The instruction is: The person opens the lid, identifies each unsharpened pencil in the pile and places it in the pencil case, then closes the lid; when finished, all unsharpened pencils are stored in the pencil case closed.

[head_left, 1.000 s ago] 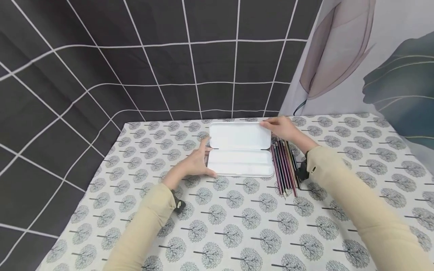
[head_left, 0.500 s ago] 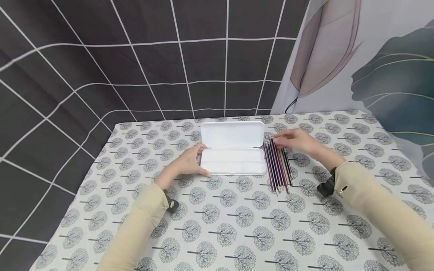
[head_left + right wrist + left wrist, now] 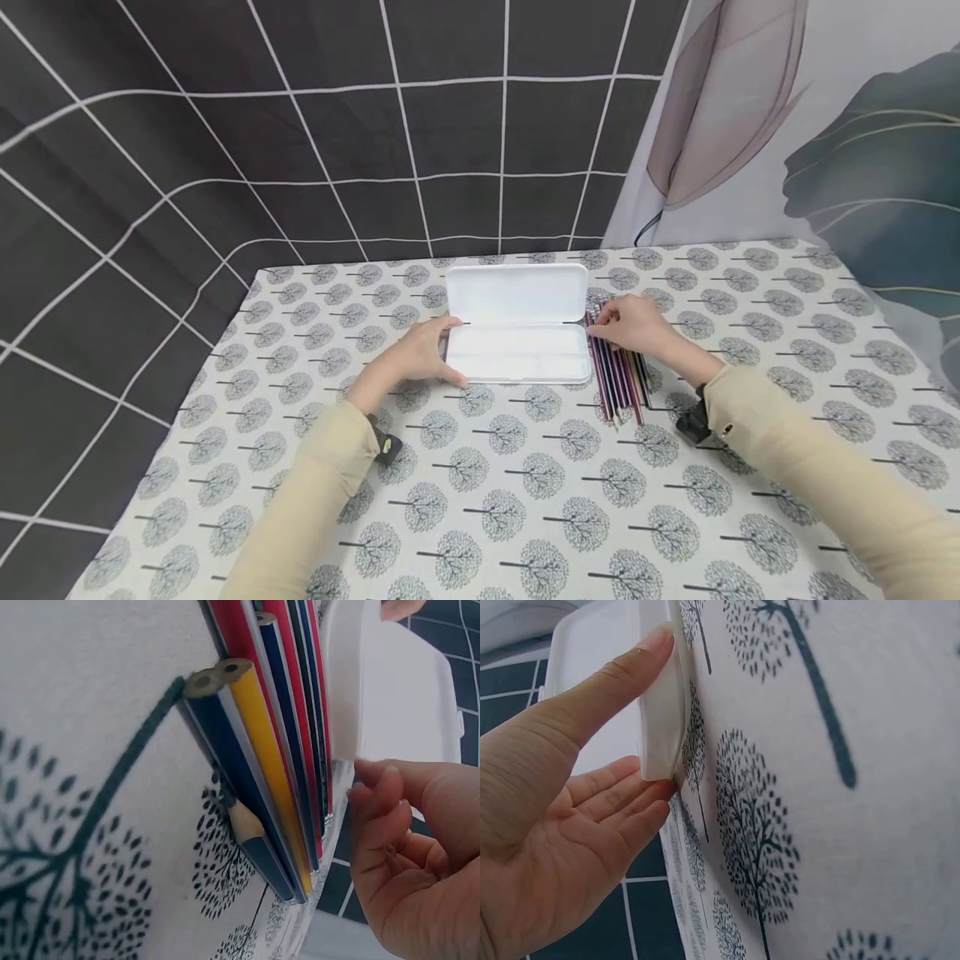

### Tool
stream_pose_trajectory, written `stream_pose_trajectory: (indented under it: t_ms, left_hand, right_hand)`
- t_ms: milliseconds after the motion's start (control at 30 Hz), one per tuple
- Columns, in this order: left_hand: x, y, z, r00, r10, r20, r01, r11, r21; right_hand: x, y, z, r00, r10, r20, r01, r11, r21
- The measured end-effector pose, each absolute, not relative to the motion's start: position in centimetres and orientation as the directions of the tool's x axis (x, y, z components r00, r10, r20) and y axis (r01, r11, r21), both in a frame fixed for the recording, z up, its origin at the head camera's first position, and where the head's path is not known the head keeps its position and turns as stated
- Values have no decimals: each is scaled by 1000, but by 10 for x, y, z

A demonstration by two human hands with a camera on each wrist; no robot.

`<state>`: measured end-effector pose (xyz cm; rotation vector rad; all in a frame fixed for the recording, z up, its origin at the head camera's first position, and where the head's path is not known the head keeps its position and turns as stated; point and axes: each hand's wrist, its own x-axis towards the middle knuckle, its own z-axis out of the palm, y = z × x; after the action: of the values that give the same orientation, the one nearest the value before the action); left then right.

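Note:
A white pencil case [image 3: 517, 353] lies on the patterned cloth with its lid [image 3: 517, 293] raised at the back. My left hand [image 3: 416, 350] grips its left end, the thumb on the front wall and the fingers toward the rear in the left wrist view. On the right, several pencils [image 3: 618, 387] lie side by side against the case. Over their far ends is my right hand [image 3: 633, 323], fingers bent. In the right wrist view, its thumb [image 3: 382, 771] is right at the case's corner [image 3: 349, 746], and no pencil shows between the fingers.
The tree-print cloth [image 3: 525, 517] covers the table. A dark curtain [image 3: 337, 133] with white lines hangs behind, and a pale curtain [image 3: 727, 167] with leaf shapes is at the right. One short sharpened pencil [image 3: 255, 840] lies at the bundle's outer side.
My right hand has let go of the lid's right corner, swung right over the pencils, then come down and left to the case's right edge. My left hand has stayed on the case.

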<state>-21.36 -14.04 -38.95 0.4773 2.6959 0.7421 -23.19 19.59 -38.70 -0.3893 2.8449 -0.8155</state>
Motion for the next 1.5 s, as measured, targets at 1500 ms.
stream_pose_trajectory:
  t_ms: [1500]
  left_hand:
    - [-214,-140,-390,-895,396,-206,226,800,556]
  right_hand:
    - [-252,179,-358,-901,-356,250,-431,649,-627]
